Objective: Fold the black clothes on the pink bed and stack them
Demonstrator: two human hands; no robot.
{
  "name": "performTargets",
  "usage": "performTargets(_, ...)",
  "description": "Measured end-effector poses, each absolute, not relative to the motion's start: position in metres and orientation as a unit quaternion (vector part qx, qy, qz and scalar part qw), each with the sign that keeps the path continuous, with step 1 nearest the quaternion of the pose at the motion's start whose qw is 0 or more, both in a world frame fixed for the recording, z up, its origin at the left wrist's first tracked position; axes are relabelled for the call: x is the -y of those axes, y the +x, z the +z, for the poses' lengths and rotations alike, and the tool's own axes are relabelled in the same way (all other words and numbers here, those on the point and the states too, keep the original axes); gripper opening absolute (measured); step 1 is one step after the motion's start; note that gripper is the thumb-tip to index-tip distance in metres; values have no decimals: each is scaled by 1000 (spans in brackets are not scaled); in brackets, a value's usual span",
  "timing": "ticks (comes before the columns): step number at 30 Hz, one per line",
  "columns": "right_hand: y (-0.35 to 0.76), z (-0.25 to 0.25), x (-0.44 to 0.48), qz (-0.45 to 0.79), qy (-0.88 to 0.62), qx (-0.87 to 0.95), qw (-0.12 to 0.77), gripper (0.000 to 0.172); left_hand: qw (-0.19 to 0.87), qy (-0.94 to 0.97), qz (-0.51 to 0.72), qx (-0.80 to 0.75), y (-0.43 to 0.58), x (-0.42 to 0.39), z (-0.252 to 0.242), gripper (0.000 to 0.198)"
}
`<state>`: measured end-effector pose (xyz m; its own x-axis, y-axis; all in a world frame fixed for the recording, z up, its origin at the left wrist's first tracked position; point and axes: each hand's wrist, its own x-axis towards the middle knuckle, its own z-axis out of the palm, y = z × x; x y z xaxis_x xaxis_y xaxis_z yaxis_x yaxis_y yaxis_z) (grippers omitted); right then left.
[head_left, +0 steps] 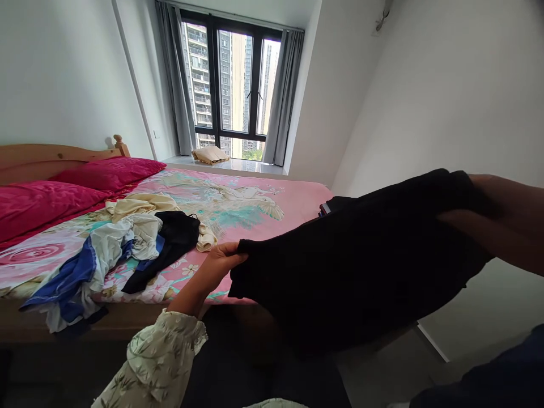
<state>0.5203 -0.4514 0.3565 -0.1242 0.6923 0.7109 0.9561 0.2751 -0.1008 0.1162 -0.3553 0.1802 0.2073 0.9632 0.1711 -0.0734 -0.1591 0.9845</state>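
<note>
A black garment (pixel 361 260) is stretched out in the air in front of me, over the foot of the bed. My left hand (pixel 221 262) pinches its left edge, the arm in a floral sleeve. At the right, my right hand (pixel 497 218) grips the garment's other end, fingers wrapped around the cloth. The garment hides part of the bed's near corner.
A bed (pixel 255 198) with a pink flowered sheet holds a heap of clothes (pixel 127 243) in blue, white, cream and black. Two red pillows (pixel 85 181) lie against a wooden headboard. A cushion (pixel 209 154) sits on the window sill. White walls stand at right.
</note>
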Motion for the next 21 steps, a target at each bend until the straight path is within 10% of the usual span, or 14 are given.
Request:
performTargets(8, 527, 328, 376, -63, -520, 805, 280, 42, 505, 590, 451, -440, 114, 312, 164, 45)
performTargets(14, 523, 305, 286, -23, -506, 822, 263, 43, 371, 617, 450, -529, 99, 238, 195, 26)
performTargets(21, 537, 234, 206, -43, -426, 802, 416, 36, -76, 755, 402, -512, 81, 238, 230, 29)
